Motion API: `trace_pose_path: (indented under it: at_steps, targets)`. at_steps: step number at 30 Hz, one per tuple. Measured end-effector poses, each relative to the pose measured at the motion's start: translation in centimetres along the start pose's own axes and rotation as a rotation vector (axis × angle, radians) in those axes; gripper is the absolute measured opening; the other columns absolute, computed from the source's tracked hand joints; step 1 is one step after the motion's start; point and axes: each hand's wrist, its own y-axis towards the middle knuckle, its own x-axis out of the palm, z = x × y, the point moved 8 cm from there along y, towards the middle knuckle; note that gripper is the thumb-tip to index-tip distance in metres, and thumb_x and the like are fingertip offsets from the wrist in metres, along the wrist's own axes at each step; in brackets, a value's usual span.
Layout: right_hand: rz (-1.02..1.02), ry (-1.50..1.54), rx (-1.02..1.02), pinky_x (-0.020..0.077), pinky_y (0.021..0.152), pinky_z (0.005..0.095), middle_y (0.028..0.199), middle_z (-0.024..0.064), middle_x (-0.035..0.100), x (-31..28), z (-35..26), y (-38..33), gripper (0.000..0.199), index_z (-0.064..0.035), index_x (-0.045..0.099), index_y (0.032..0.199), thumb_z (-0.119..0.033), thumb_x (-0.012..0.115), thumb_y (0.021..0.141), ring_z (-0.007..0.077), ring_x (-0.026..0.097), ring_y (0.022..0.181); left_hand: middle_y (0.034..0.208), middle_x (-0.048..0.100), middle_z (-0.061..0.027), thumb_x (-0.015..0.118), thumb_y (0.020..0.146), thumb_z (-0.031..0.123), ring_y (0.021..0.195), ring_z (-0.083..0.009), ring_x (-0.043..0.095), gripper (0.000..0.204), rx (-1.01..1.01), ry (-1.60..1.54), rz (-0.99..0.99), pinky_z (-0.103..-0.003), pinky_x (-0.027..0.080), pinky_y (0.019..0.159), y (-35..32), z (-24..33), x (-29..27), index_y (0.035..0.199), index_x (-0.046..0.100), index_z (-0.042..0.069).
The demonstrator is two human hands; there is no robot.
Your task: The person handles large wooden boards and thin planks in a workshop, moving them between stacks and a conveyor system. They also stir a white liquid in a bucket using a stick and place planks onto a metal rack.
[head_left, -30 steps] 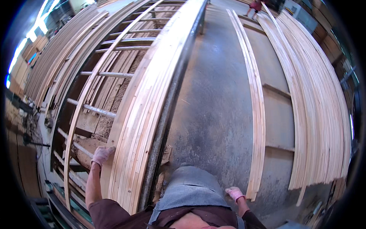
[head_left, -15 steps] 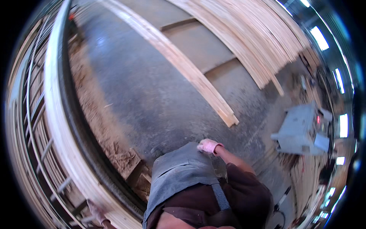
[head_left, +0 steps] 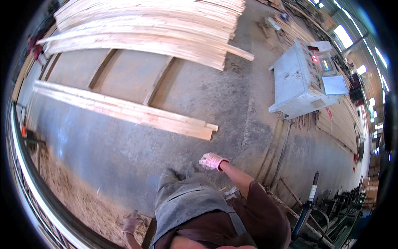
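Note:
My right hand point(head_left: 212, 161), in a pink knitted glove, hangs in front of my grey apron point(head_left: 190, 203). Its fingers are curled in, and nothing shows in them. Lower left, my left hand point(head_left: 130, 224) wears a similar glove and appears over the sawdust point(head_left: 78, 193). It is somewhat blurred, but its fingers look stretched and hold nothing I can see. A few long pale boards point(head_left: 124, 108) lie side by side ahead of me, their near ends beyond my right hand without touching it.
A wide layer of pale boards point(head_left: 153, 31) lies farther ahead, by wooden crosspieces point(head_left: 159, 79). On the right stands a grey control cabinet point(head_left: 296, 81) with lit indicators. A long metal rail point(head_left: 31, 182) curves along the left. A person point(head_left: 36, 49) stands far left.
My view has swung to the right, bringing the control cabinet and the board layer farther in. My left hand has come away from beside the pale beam. My right hand stays curled before me.

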Motion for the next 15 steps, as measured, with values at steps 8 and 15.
trace_pose_path:
  at_steps: [8,15]
  targets:
    - [0.511,0.732,0.173,0.0528,0.056,0.0394,0.080,0.0101,0.069,-24.2,14.7,-5.8,0.032,-0.0043,0.070,0.103,-0.036,0.065,0.102,0.0217,0.066,0.066,0.093,0.071,-0.0114,0.062,0.100,0.063,0.078,-0.0260,0.070,0.063,-0.004,0.221,-0.108,-0.033,0.051,0.060,17.6,22.4,22.7,0.123,0.068,0.005]
    - [0.402,1.353,0.324,0.0290,0.038,0.0421,0.059,0.0070,0.047,-30.8,36.6,-5.8,0.034,-0.0067,0.055,0.077,-0.028,0.065,0.101,0.0210,0.042,0.042,0.141,0.063,-0.0151,0.060,0.109,0.029,0.115,-0.0387,0.065,0.049,0.192,-0.006,-0.445,-0.052,0.057,0.098,25.5,53.0,49.0,0.155,0.053,0.014]
